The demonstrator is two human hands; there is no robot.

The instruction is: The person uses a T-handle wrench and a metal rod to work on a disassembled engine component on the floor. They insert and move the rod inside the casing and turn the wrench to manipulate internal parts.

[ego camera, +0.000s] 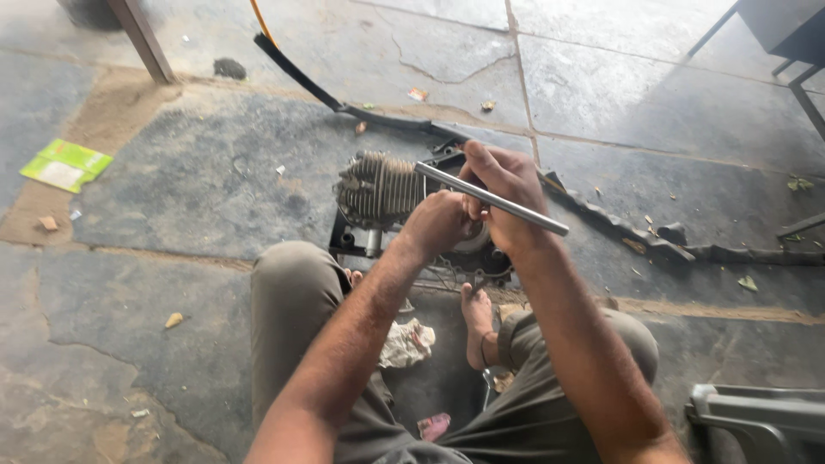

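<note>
Finned engine block [378, 191] on stone floor [198, 180]; right hand [507, 193] fingers wrapped round steel rod [491, 198]; left hand [436, 222] fisted against casing, contents unclear; white rag [407, 342] near.

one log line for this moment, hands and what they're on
right hand: grips metal bar | left hand: on engine, fingers hidden | rag between legs | stone floor

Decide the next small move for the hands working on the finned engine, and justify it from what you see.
Probably swing the metal bar a little: the right hand grips it over the engine, while the left hand presses where its lower end seems to meet the engine, hidden by the hands.
</note>
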